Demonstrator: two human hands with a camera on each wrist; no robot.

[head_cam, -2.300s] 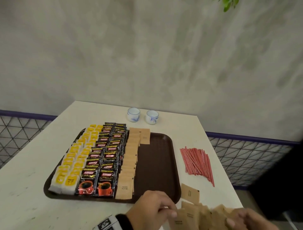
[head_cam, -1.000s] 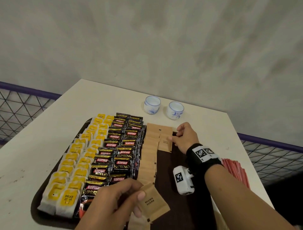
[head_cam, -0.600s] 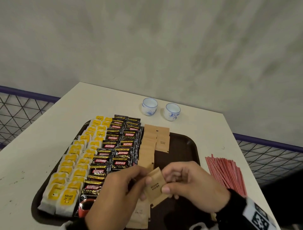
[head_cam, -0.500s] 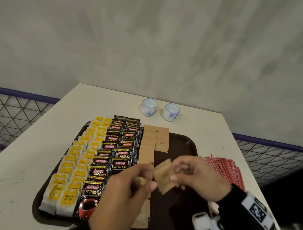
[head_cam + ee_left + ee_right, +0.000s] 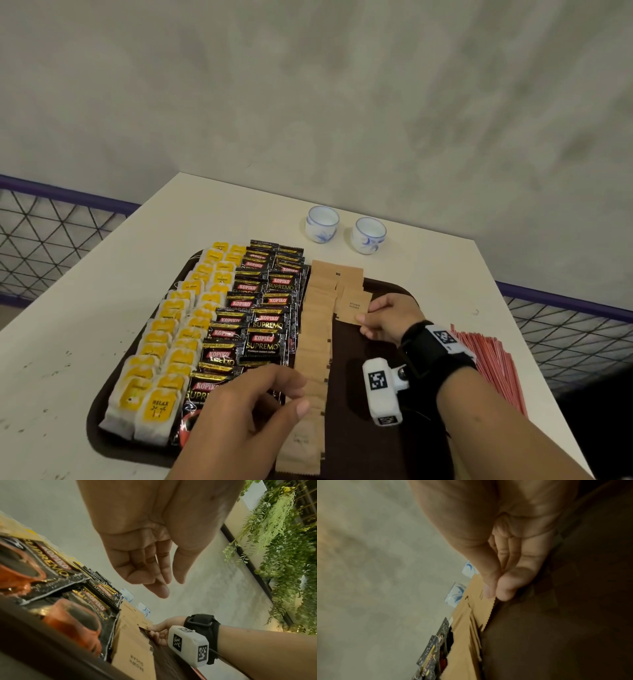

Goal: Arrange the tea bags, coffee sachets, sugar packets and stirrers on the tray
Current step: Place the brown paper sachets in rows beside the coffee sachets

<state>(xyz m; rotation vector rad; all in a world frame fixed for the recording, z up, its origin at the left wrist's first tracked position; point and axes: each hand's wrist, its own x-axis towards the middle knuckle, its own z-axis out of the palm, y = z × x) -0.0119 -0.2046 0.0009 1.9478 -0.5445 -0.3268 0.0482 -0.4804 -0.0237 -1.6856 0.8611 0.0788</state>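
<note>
A dark brown tray (image 5: 346, 346) carries yellow tea bags (image 5: 178, 335) on the left, black coffee sachets (image 5: 260, 322) beside them, then a long column of brown sugar packets (image 5: 317, 329). My right hand (image 5: 368, 314) pinches one brown sugar packet (image 5: 352, 306) by its edge, low over the far start of a second sugar column; the right wrist view shows thumb and finger (image 5: 494, 595) on that packet (image 5: 481, 601). My left hand (image 5: 298, 394) hovers over the tray's near end with its fingers loosely curled, and its palm (image 5: 164, 585) is empty. Red stirrers (image 5: 489, 370) lie on the table right of the tray.
Two small white and blue cups (image 5: 322, 224) (image 5: 370, 234) stand behind the tray on the white table (image 5: 102, 308). A grey wall rises behind it, and wire mesh railing (image 5: 51, 240) runs past both sides. The table's right edge is close to the stirrers.
Both hands were holding a sugar packet above the tray's middle. My right hand has carried it to the far second column, and my left hand has let go and dropped toward the near end.
</note>
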